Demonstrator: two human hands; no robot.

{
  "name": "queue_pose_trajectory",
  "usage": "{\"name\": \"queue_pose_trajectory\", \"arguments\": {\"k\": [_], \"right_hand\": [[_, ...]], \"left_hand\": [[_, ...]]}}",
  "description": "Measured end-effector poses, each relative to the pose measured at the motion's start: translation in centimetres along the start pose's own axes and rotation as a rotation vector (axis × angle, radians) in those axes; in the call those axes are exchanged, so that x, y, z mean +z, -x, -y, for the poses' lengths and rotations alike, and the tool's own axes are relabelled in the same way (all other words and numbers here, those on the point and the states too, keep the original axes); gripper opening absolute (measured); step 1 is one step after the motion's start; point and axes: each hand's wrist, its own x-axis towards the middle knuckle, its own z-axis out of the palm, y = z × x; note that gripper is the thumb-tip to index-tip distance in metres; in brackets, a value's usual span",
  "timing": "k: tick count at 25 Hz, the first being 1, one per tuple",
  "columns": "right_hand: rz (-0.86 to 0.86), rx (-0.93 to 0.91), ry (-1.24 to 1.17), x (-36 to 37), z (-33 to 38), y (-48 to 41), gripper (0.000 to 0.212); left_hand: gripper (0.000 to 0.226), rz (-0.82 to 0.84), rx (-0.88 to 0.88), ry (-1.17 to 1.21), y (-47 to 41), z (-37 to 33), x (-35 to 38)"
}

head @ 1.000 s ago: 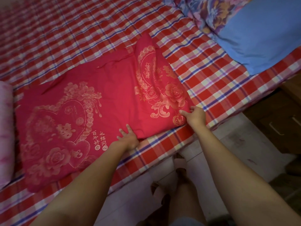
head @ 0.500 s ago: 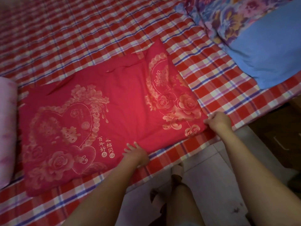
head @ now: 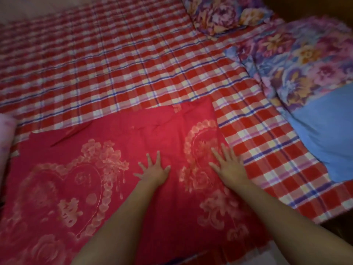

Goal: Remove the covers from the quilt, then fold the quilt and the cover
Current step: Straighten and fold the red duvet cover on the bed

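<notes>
A red cover printed with pale hearts and roses lies folded flat on the bed, near the front edge. My left hand rests palm down on its middle, fingers spread. Flat on the cover's right part, close to the right edge, lies my right hand, fingers also apart. Neither hand grips the fabric. A pink bundle, perhaps the quilt, shows at the far left edge.
The bed carries a red, white and blue checked sheet. A floral and blue pillow lies at the right, another floral pillow at the back. The bed's front edge runs along the lower right.
Both hands let go of the cover's near edge and moved forward onto it, now lying flat. The raised right flap has been laid down flat. The view has moved closer over the bed.
</notes>
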Motion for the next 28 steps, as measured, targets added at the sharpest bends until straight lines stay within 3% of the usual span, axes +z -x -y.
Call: {"name": "queue_pose_trajectory", "arguments": {"k": [2, 4, 5, 7, 10, 13, 16, 21, 25, 28], "right_hand": [[0.019, 0.070, -0.338, -1.8, -2.1, -2.7, 0.059], [-0.177, -0.031, -0.616, -4.7, -1.8, -5.2, 0.052], [-0.245, -0.061, -0.669, -6.1, -1.4, -6.7, 0.054], [-0.222, -0.105, -0.735, -8.9, -1.1, -10.8, 0.067], [-0.126, -0.238, -0.771, -12.5, -0.6, -16.4, 0.073], [0.027, -0.440, -0.553, -16.2, 0.8, -19.4, 0.039], [0.267, -0.539, -0.195, -18.9, 1.1, -20.6, 0.018], [0.206, -0.447, -0.365, -21.3, -0.5, -24.6, 0.033], [0.228, -0.278, -0.052, -15.0, 0.6, -28.6, 0.041], [0.050, -0.096, 0.214, -11.1, 1.8, -29.0, 0.041]], "left_hand": [[0.071, -0.038, -0.081, 0.016, -2.9, 0.6, -1.0], [0.073, -0.258, -0.032, 0.058, -5.4, 0.0, -2.9], [0.074, -0.404, 0.042, 0.080, -6.7, -0.7, -4.2], [0.073, -0.565, 0.202, 0.069, -9.4, -2.1, -6.9], [0.042, -0.508, 0.371, 0.013, -12.1, -3.3, -10.2], [0.018, -0.473, 0.500, -0.120, -11.8, -3.6, -11.3], [0.020, -0.485, 0.453, -0.064, -10.5, -3.9, -12.3], [0.027, -0.504, 0.488, -0.106, -15.6, -6.5, -15.5], [0.028, -0.460, 0.387, -0.210, -19.3, -6.6, -12.4], [0.026, -0.521, 0.386, 0.022, -19.4, -6.6, -10.7]]}}
